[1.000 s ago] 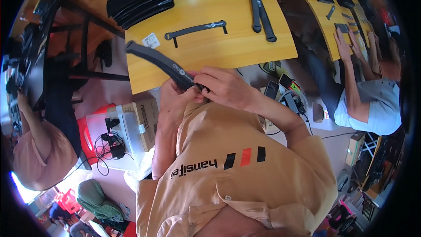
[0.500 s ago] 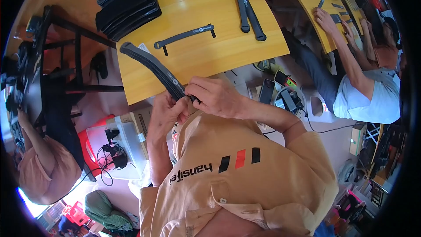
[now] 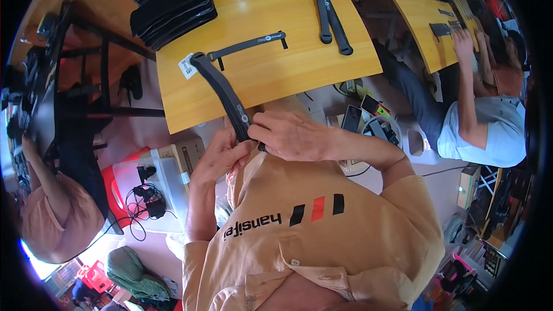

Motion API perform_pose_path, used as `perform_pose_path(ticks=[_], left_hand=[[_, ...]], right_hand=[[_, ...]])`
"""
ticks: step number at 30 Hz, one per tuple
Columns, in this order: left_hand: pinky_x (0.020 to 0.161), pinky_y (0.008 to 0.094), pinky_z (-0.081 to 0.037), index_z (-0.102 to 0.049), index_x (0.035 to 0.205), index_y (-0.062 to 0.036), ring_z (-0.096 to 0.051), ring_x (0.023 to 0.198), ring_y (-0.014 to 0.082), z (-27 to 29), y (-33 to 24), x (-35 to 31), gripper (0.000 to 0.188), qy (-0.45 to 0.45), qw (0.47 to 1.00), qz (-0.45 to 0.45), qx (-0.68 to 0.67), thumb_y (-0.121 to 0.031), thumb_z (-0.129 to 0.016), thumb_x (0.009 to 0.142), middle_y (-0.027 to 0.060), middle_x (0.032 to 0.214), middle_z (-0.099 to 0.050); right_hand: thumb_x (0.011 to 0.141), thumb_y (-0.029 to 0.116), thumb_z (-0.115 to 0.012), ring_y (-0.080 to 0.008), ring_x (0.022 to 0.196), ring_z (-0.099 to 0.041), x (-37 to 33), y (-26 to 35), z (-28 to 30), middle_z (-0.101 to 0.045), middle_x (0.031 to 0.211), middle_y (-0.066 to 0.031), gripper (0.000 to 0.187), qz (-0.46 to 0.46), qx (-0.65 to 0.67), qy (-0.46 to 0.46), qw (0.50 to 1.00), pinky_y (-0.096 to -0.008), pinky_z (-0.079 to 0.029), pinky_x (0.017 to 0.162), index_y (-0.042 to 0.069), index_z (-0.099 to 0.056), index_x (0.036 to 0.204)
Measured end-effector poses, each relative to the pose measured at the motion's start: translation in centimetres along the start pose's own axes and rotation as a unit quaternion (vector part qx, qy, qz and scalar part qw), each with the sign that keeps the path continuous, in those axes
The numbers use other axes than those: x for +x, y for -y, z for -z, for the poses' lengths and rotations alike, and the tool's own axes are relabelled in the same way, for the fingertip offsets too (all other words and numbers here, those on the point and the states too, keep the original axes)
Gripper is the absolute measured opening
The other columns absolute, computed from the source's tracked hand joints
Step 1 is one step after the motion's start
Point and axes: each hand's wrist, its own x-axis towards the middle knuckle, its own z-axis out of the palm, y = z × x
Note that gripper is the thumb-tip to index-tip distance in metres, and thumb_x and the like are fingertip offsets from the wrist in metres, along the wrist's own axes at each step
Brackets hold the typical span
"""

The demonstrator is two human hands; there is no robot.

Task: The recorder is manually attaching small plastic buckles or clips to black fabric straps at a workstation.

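A long, curved dark strap (image 3: 222, 91) is held at its near end just above the middle of the frame, its far end reaching up and left over the edge of the yellow wooden table (image 3: 299, 63). The left hand (image 3: 222, 152) is closed under the strap's near end, and the right hand (image 3: 291, 134) is closed over it from the right, fingertips pinched on the end piece. The step in hand is judged to be a fitting or checking of that end. What follows would call for a steady pinch while the strap is kept from twisting. A similar strap (image 3: 247, 45) is laid flat higher on the table, a pair of straps (image 3: 331, 17) to its right, and a stack of dark pieces (image 3: 170, 3) in the upper left.
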Motion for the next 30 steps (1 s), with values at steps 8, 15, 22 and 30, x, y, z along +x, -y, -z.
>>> perform_pose_path(ticks=[8,15,22,30], left_hand=[[0.038,0.019,-0.034,-0.055,0.075,-0.0042,-0.047,0.045,0.0061,0.8,-1.0,-1.2,0.013,0.125,0.989,0.073,0.043,-0.016,-0.055,0.08,-0.0019,0.056,-0.049],[0.04,0.0187,-0.036,-0.054,0.069,-0.0049,-0.049,0.047,0.0058,0.1,-1.4,-1.7,0.026,0.176,0.982,0.071,0.02,-0.026,-0.06,0.083,-0.0007,0.056,-0.052],[0.039,0.0181,-0.035,-0.057,0.069,-0.0044,-0.049,0.045,0.005,-0.4,-2.0,-1.6,0.03,0.196,0.979,0.051,0.017,-0.029,-0.059,0.086,-0.0006,0.054,-0.053],[0.039,0.0186,-0.036,-0.057,0.061,-0.0041,-0.049,0.044,0.0054,-0.6,-2.4,-1.5,0.034,0.192,0.978,0.083,0.023,-0.027,-0.059,0.086,-0.0006,0.053,-0.053]], right_hand=[[0.074,0.005,-0.056,-0.0325,0.067,-0.057,1.1,0.4,1.8,-0.056,0.078,-0.0129,0.01,0.073,0.052,0.213,0.973,-0.04,-0.046,0.057,0.001,-0.05,0.081],[0.072,0.004,-0.054,-0.0335,0.066,-0.056,1.4,0.4,3.4,-0.053,0.069,-0.0149,0.005,0.077,0.148,0.23,0.959,-0.0421,-0.041,0.056,0.001,-0.05,0.074],[0.071,0.003,-0.053,-0.0377,0.066,-0.051,1.1,-0.3,3.7,-0.049,0.066,-0.019,0.007,0.021,0.24,0.239,0.941,-0.0441,-0.037,0.055,-0.001,-0.049,0.075],[0.076,0.004,-0.051,-0.0382,0.066,-0.05,1.2,-0.1,4.1,-0.048,0.066,-0.0195,0.01,0.032,0.28,0.272,0.92,-0.0422,-0.036,0.058,-0.004,-0.045,0.075]])
